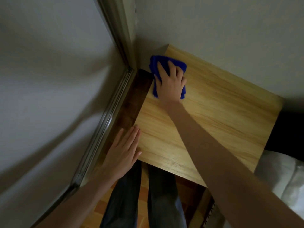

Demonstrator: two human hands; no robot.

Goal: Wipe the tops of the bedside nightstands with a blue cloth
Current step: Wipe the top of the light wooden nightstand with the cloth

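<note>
The light wooden nightstand top (218, 112) fills the middle of the head view. A folded blue cloth (156, 63) lies at its far left corner, partly hanging over the edge. My right hand (171, 83) lies on the cloth with fingers spread and presses it onto the wood. My left hand (125, 150) rests flat with straight fingers on the near left corner of the top, holding nothing.
A white wall (230, 22) runs behind the nightstand. A metal-framed sliding door (105, 122) stands close on the left, with a narrow strip of dark floor (131, 109) between. White bedding (283, 181) lies at the right. My legs (161, 198) stand at the front edge.
</note>
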